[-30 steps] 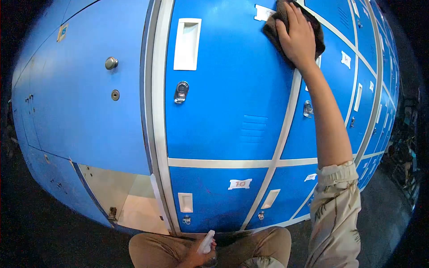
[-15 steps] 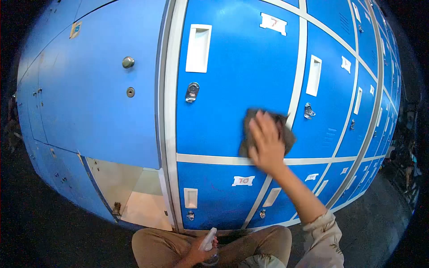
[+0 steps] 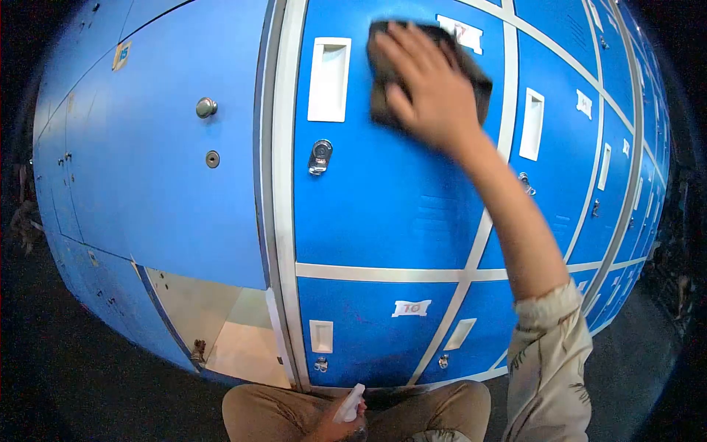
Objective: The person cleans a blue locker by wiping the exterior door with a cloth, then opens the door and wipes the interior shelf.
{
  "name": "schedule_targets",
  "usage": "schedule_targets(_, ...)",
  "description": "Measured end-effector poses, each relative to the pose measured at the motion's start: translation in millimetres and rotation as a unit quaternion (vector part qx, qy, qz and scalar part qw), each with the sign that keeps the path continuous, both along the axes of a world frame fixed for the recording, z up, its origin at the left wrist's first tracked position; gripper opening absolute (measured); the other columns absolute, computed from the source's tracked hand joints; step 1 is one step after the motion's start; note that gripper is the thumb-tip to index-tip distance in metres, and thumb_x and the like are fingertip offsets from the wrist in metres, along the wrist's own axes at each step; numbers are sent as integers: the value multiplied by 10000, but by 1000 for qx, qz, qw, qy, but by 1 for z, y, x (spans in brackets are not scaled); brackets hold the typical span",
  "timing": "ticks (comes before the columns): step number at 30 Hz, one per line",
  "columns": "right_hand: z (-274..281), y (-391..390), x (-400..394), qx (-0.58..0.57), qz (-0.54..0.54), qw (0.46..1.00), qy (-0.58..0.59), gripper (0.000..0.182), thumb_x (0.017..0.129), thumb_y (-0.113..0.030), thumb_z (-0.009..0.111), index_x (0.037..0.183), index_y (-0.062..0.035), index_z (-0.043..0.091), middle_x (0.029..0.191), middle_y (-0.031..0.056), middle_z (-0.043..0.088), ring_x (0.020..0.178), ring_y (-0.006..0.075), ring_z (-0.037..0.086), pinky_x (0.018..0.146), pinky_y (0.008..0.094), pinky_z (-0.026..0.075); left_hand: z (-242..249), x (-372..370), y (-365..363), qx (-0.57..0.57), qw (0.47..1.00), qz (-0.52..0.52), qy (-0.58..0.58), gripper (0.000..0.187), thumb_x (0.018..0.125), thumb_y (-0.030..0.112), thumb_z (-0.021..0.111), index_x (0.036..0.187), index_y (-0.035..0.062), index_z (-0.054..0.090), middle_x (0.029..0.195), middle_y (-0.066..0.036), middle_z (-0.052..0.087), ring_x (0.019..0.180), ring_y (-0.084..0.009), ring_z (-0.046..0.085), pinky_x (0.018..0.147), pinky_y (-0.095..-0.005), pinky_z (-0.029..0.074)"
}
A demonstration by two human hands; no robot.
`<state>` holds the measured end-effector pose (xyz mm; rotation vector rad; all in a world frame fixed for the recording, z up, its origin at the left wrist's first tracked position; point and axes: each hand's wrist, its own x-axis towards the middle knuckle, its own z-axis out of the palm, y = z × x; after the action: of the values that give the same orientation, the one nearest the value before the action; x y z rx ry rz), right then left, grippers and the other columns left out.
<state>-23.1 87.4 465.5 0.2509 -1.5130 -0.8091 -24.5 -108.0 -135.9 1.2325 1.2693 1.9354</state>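
Observation:
My right hand (image 3: pixel 431 92) lies over a dark grey-brown cloth (image 3: pixel 471 74), pressing it flat against the upper part of a blue locker door (image 3: pixel 390 199). The cloth partly covers the white number plate (image 3: pixel 471 33) at the top of that door. A white recessed handle (image 3: pixel 329 79) and a metal lock (image 3: pixel 319 157) are to the left of the cloth. Down in my lap, my left hand (image 3: pixel 340 423) is closed round a spray bottle (image 3: pixel 351 405) with a white head; the bottle's lower part is mostly hidden.
More blue lockers stretch off to the right, with white frames. A lighter blue cabinet (image 3: pixel 162 147) with a round knob (image 3: pixel 206 107) stands at the left. Beneath it is an open compartment (image 3: pixel 239 342). My crossed legs (image 3: pixel 434 412) are close to the bottom lockers.
My right hand and the cloth have moved up the door, from its lower right corner to near the number plate. My left hand still holds the spray bottle in my lap.

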Motion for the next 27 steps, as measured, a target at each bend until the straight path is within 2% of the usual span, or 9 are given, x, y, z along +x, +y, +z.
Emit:
schedule_targets(2, 44, -1, -12, -22, 23, 999, 40, 568, 800, -269, 511, 1355, -193, 417, 1422, 63, 388, 1320, 251, 350, 1081, 478, 267, 27, 10, -5, -12, 999, 28, 28, 878, 728, 404, 675, 1392, 19, 249, 982, -79, 518, 755, -179, 496, 615, -349, 445)
schedule_targets(3, 59, -11, -6, -35, -10, 998, 42, 564, 839, -303, 441, 1345, -57, 405, 1426, 153, 362, 1343, 289, 299, 1107, 458, 206, 34, 13, -5, -15, 999, 34, 35, 866, 737, 378, 676, 1398, 23, 244, 974, -76, 519, 743, -175, 496, 611, -341, 442)
schedule_targets(6, 75, -16, -13, -48, -20, 996, 70, 573, 830, -315, 441, 1347, -68, 410, 1429, 144, 363, 1351, 277, 290, 1107, 468, 211, 46, 16, -8, -18, 997, 43, 57, 836, 764, 302, 678, 1417, 36, 230, 950, -67, 521, 706, -164, 494, 598, -317, 434)
schedule_targets(10, 39, -23, -9, -57, -47, 995, 63, 564, 842, -318, 440, 1354, -85, 407, 1426, 139, 368, 1346, 280, 299, 1099, 469, 237, 55, 18, -10, -6, 992, 53, 118, 810, 799, 199, 681, 1443, 54, 212, 918, -55, 524, 658, -150, 491, 581, -285, 423)
schedule_targets(13, -24, -20, -13, -40, 20, 999, -21, 615, 756, -251, 553, 1352, -179, 421, 1426, 70, 383, 1316, 252, 358, 1043, 440, 347, 57, 12, -8, 19, 920, 171, 353, 809, 823, 181, 690, 1455, 57, 201, 894, -49, 527, 630, -139, 492, 570, -267, 416)
schedule_targets(18, -154, -30, 9, -112, 35, 958, -260, 678, 698, -222, 580, 1358, -189, 429, 1456, 53, 345, 1335, 236, 340, 979, 381, 431, 74, 34, -18, -105, 990, 76, 52, 568, 812, 535, 566, 1126, 71, 481, 918, -82, 545, 770, -211, 489, 642, -362, 426)
schedule_targets(22, -180, -21, 24, -12, -34, 955, -296, 710, 713, -271, 607, 1384, -197, 385, 1486, 34, 287, 1347, 214, 314, 876, 307, 502, 42, 21, -15, 80, 972, -138, -170, 806, 842, 271, 670, 1452, 45, 195, 888, -49, 530, 627, -129, 503, 561, -258, 409)
schedule_targets(25, -150, -17, 21, -43, -4, 966, -255, 705, 717, -272, 595, 1385, -201, 382, 1483, 32, 294, 1347, 211, 314, 898, 323, 494, 25, 14, -12, 30, 925, -231, -301, 801, 849, 302, 647, 1455, 49, 188, 921, -46, 527, 626, -113, 506, 558, -244, 401)
schedule_targets(27, -113, -20, 16, -69, -6, 979, -191, 693, 722, -267, 586, 1383, -207, 384, 1477, 34, 304, 1345, 210, 316, 929, 344, 476, 43, 24, -13, 22, 970, -141, -199, 807, 840, 300, 654, 1455, 53, 194, 930, -46, 528, 628, -122, 510, 563, -255, 411)
